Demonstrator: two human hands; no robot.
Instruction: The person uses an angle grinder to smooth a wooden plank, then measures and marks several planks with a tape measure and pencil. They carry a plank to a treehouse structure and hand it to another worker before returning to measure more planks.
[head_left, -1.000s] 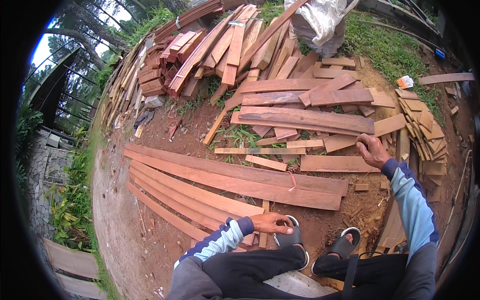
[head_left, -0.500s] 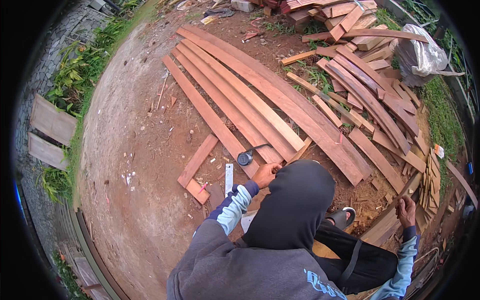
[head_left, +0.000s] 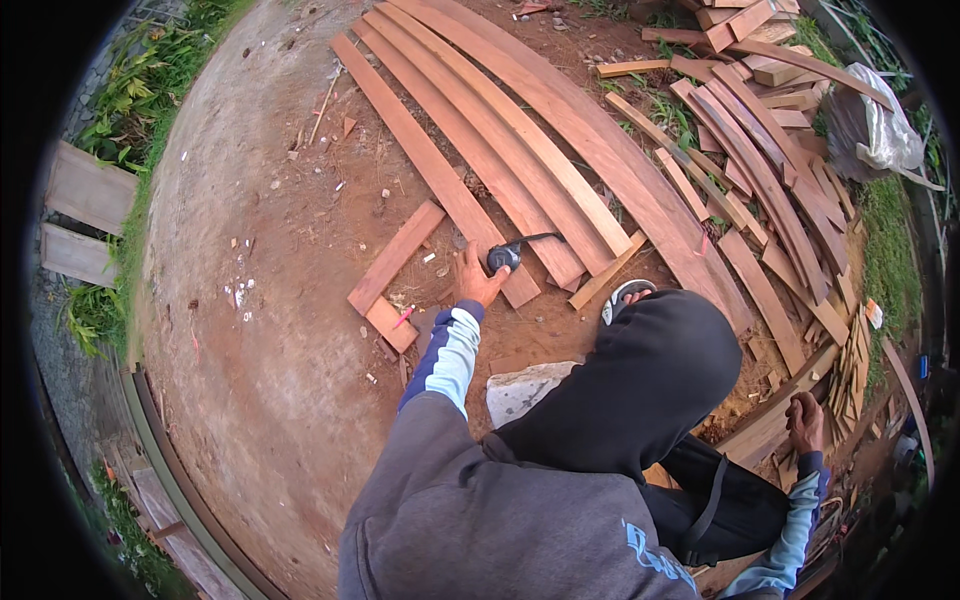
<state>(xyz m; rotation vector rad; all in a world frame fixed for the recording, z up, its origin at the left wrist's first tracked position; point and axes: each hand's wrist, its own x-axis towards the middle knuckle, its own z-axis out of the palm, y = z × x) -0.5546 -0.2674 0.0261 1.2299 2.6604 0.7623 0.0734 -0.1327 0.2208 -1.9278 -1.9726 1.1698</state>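
My left hand (head_left: 478, 277) is at a black tape measure (head_left: 503, 259), its fingers and thumb curved round the case's left side. A dark strap or tape (head_left: 538, 238) runs from the case to the right across the boards. The case rests on the near end of a long reddish board (head_left: 430, 165), beside more long boards (head_left: 500, 160). My right hand (head_left: 806, 424) is off to the right by my knee, fingers curled; what they hold, if anything, is hidden. A short plank (head_left: 398, 255) and a small block (head_left: 390, 322) with a pink marking lie left of my left hand.
Heaped planks (head_left: 770, 190) cover the ground to the right, with a white plastic sack (head_left: 885, 125) behind. A whitish slab (head_left: 525, 388) lies by my leg. A thin wood strip (head_left: 610, 270) lies near my sandalled foot (head_left: 632, 292). Panels (head_left: 90, 190) lean at far left.
My left hand has moved from beside my knee leftward to the tape measure. My knee has shifted right, uncovering my foot and the slab. The metal strip beside my sleeve is now out of sight.
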